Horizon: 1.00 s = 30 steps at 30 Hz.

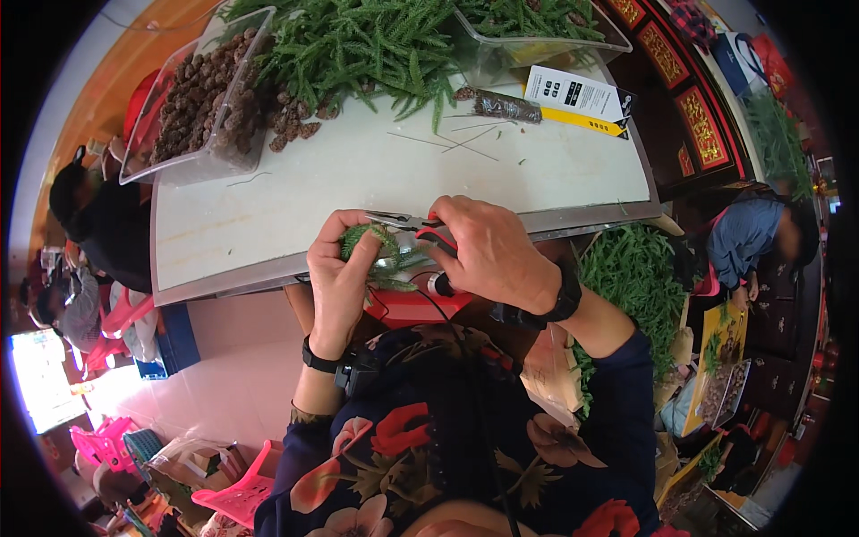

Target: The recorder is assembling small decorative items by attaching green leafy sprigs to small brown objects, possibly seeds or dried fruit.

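Between the thumb and fingers of my left hand [337, 268] is a small green artificial pine sprig [380, 249], held just off the table's near edge. My right hand [488, 246] is closed round the red and black handles of long-nosed pliers [403, 221]. Their grey jaws reach left to the fingertips of my left hand, above the sprig. Whether the jaws grip a wire there is too small to tell. Several thin wires [456, 143] lie loose on the white tabletop [358, 188] beyond my hands.
At the far left of the table stands a clear bin of pine cones [201, 107], with loose cones [291, 123] beside it. Green sprigs [358, 54] are heaped at the back. A yellow and white card [577, 98] lies far right. More greenery [631, 286] fills a bag at my right; people sit nearby.
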{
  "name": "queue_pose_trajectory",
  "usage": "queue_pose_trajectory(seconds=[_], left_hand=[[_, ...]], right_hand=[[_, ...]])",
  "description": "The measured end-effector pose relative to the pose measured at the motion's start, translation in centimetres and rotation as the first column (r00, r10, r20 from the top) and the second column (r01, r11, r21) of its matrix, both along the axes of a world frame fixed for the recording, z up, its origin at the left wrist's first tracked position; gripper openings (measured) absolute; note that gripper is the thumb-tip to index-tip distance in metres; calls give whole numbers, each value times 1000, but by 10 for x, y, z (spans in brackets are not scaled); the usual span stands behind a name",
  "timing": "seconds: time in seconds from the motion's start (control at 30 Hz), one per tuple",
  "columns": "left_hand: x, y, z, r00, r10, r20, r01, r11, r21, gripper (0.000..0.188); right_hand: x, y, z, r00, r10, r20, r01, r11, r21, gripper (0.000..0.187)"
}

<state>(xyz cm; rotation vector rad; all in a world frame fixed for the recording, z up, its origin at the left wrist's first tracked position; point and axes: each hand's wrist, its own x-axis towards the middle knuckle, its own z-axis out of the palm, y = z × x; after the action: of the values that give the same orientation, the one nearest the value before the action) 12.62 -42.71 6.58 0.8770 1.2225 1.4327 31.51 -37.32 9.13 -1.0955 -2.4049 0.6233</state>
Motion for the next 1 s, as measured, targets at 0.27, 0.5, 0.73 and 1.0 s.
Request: queue_pose_trajectory(seconds=[0.27,0.5,0.73,1.0], left_hand=[[3,-2,0,888,141,-438,-113,990,88,7],[5,1,-5,883,175,-436,-143,984,106,9],[2,2,-7,851,181,-493,-151,983,101,8],[2,4,-4,833,139,-536,-122,990,68,9]], right_hand=[[-5,-4,-11,999,-22,23,22,1000,-9,28],[-5,-3,-12,1000,10,-23,-13,988,-151,32],[-9,-1,-13,1000,15,-14,-16,991,-130,34],[-9,1,-20,999,26,36,-20,988,-155,33]])
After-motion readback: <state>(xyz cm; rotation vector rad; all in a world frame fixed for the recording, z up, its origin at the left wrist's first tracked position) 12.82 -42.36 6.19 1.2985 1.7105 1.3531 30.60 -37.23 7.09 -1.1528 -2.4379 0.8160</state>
